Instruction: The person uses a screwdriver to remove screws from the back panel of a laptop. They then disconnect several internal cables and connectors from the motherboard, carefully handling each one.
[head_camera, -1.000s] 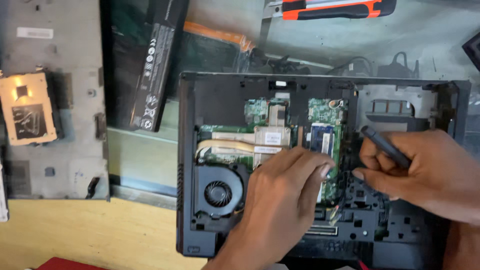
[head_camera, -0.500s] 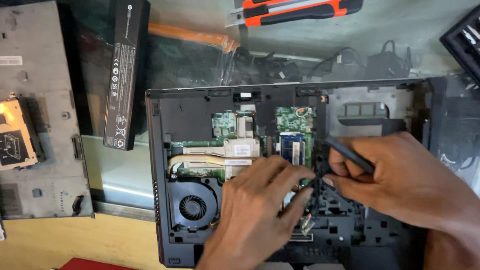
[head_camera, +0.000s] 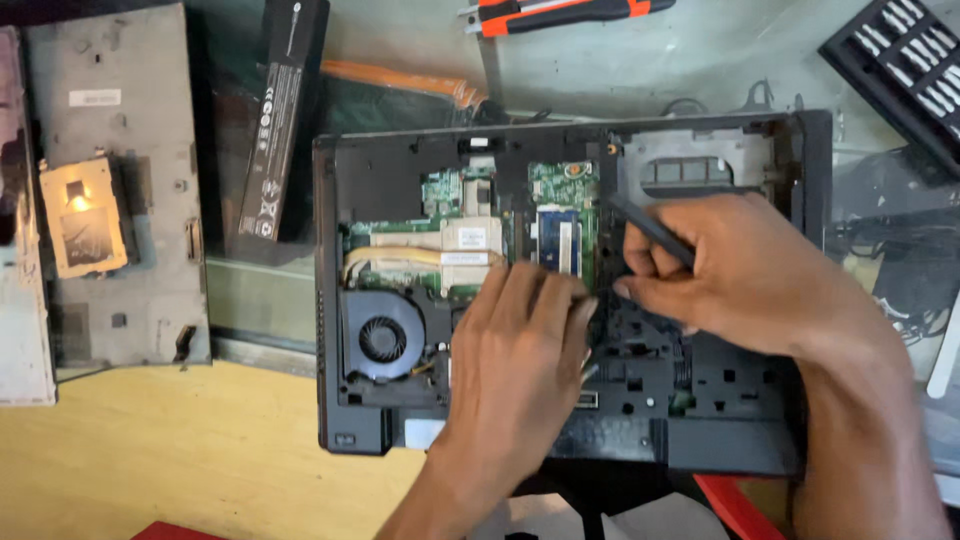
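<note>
A slim dark tool (head_camera: 648, 228) is pinched in the right hand's fingers (head_camera: 640, 270), its tip hidden near the blue memory module (head_camera: 558, 240). The left hand (head_camera: 520, 350) lies flat, its fingers uncurled, gripping nothing, on the opened laptop (head_camera: 730, 440). The tool is best worked gently, the laptop kept steadied on the surface (head_camera: 180, 450).

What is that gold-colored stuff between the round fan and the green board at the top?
Between the fan and the green board lie copper heat pipes and a pale metal plate, seen in the head view.
</note>
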